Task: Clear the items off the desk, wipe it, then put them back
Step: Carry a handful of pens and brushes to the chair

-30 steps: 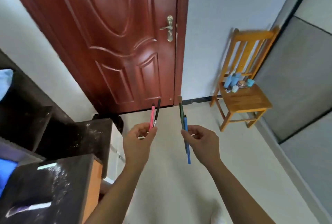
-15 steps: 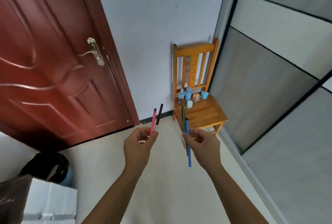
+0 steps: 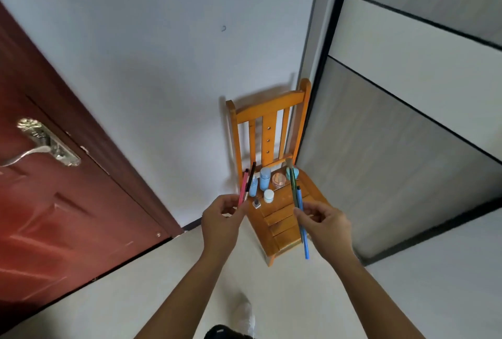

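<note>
- Pink pen (image 3: 242, 187) and thin black pen (image 3: 251, 177) sit pinched in the left hand (image 3: 221, 220).
- Right hand (image 3: 324, 223) fingers clamp a blue pen (image 3: 302, 224) and dark green brush (image 3: 292, 185) above the orange wooden chair (image 3: 282, 219).

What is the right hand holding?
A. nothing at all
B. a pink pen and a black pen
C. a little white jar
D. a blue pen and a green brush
D: the right hand pinches a blue pen and a green brush together, while the pink pen and black pen are in the left hand, and the white jar sits on the chair.
</note>
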A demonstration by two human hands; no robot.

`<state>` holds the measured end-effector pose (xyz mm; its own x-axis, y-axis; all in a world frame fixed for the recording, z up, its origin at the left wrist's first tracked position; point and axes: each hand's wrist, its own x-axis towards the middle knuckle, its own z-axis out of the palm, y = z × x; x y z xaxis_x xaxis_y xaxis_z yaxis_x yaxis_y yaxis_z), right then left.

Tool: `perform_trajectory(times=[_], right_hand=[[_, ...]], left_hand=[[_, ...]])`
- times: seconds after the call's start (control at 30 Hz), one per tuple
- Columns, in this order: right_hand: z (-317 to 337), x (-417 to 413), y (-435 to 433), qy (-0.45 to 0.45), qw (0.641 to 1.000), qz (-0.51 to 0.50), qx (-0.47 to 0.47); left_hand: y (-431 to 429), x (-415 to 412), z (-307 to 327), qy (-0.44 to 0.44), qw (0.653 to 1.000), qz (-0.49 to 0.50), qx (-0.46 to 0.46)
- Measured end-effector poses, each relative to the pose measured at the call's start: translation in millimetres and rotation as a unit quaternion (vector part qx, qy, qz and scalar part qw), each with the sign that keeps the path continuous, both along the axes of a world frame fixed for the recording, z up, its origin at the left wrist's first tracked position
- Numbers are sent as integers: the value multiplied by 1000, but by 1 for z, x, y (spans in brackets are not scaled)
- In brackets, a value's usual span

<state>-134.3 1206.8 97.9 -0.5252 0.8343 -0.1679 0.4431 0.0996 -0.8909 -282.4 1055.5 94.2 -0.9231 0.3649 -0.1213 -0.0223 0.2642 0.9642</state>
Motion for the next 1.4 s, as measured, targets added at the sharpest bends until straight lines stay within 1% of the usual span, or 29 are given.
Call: perform_trajectory(times=[0.13, 0.23, 0.33, 0.43, 0.5, 0.63, 0.73, 0.9, 1.03, 1.13, 1.27, 1.4], right_hand=[[-7, -34, 50, -22, 1000, -19, -9], [-28, -48, 83, -51, 999, -11, -15], [-58, -60, 117, -85, 996, 19, -33], [-94, -79, 153, -114, 990, 62, -57], [-122, -97, 180, -138, 982, 100, -80], [-187, -128, 224, -186, 962, 171, -103], [-243, -146, 248, -220, 948, 208, -97], [-347, -155, 266, -272, 927, 234, -111], [-421, -159, 265, -294, 920, 222, -130], [-458, -166, 255, -297, 922, 211, -135], [-483, -176, 247, -291, 928, 205, -110], [-490, -180, 249, -295, 930, 207, -75]], left_hand=[[59, -43, -12, -11, 999, -22, -35], [97, -56, -35, -46, 997, -9, -53], [129, -57, -67, -91, 993, 16, -79], [157, -54, -97, -113, 986, 54, -112], [177, -54, -116, -133, 979, 89, -127], [210, -48, -166, -215, 955, 161, -130], [230, -47, -220, -260, 935, 192, -143], [243, -52, -325, -304, 909, 214, -190], [246, -60, -399, -321, 892, 246, -204], [250, -61, -435, -315, 890, 254, -210], [256, -67, -464, -293, 898, 233, -230], [257, -71, -478, -248, 913, 175, -274]])
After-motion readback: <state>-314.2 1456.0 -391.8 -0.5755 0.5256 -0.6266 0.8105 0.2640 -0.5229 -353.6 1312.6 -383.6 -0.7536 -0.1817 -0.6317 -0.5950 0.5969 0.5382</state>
